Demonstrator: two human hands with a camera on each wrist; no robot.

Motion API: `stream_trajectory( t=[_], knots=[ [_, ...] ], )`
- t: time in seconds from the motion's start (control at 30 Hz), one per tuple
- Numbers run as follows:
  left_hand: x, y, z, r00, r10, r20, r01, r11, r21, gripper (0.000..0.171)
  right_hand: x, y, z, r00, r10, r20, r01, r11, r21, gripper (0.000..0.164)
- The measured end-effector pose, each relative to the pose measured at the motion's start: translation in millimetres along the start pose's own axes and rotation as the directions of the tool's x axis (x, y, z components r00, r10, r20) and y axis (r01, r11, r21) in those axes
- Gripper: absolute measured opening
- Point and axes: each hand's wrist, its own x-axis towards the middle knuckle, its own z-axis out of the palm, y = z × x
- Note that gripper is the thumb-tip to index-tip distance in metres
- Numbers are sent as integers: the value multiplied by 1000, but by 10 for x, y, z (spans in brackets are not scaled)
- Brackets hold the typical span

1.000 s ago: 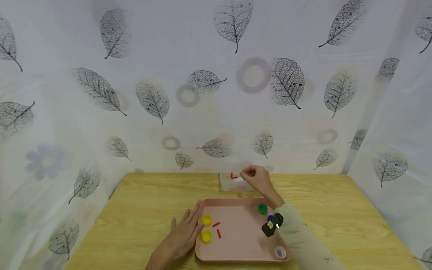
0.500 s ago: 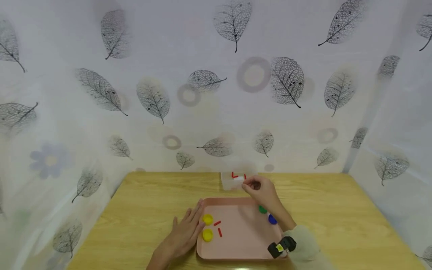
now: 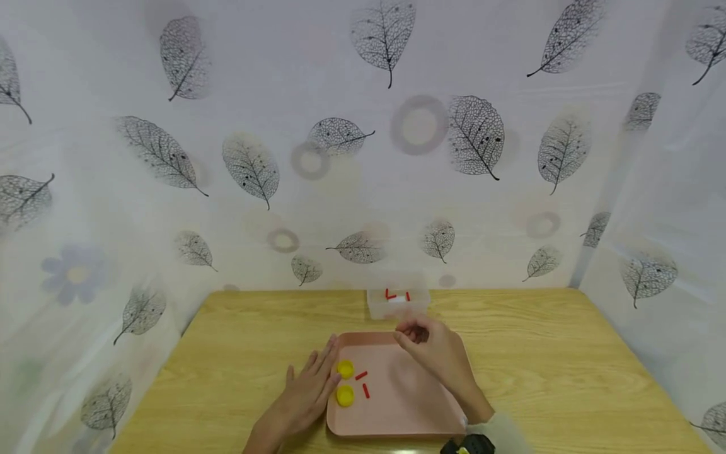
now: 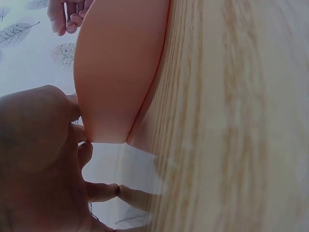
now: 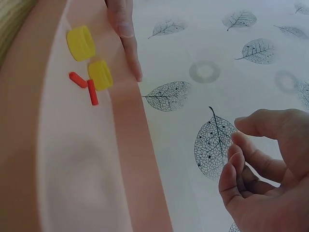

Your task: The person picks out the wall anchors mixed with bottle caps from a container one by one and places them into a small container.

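My left hand [image 3: 306,394] lies with straight fingers along the left rim of the pink tray [image 3: 397,425]. My right hand [image 3: 437,356] hovers over the tray's far right part; its fingers are loosely curled, and the right wrist view shows nothing between thumb and forefinger. Near the left hand, two yellow round caps [image 3: 345,396] sit inside the tray. Two small red sticks [image 3: 365,391] lie beside them. Beyond the tray stands a translucent box [image 3: 377,309] with three red sticks [image 3: 408,296] in it. The right hand and forearm cover the tray's right side.
A pale wooden table [image 3: 266,321] carries everything. Behind it and along both sides hangs a white sheet [image 3: 340,202] printed with leaves. A black wrist device [image 3: 467,444] shows at the right sleeve [image 3: 501,435].
My right hand has drawn back from the box towards me, over the tray. A further red stick now lies in the box. The forearm now hides the green and blue caps. My left hand stays put.
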Motion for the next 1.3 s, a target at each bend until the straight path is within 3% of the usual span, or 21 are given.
stream_trajectory(
  t=[0.17, 0.27, 0.77, 1.13, 1.3],
  knots=[
    [1, -4, -5, 1000, -2, 2, 2, 1000, -1, 62, -78, 32, 120, 1000, -25, 17, 21, 977, 210, 5],
    [-1, -3, -9, 1000, -4, 7, 4, 1000, 2, 62, -137, 35, 190, 1000, -13, 20, 8, 971, 237, 6],
    [-25, 27, -10, 1000, -17, 15, 17, 1000, 9, 62, -322, 155, 579, 993, -33, 115, 14, 987, 163, 10],
    [-72, 79, 15, 1000, -18, -1, 18, 1000, 14, 62, -418, 238, 641, 973, -38, 228, 8, 991, 130, 11],
    [-97, 99, 26, 1000, -20, -8, 20, 1000, 19, 62, -465, 211, 675, 970, -50, 237, 20, 992, 126, 12]
  ],
)
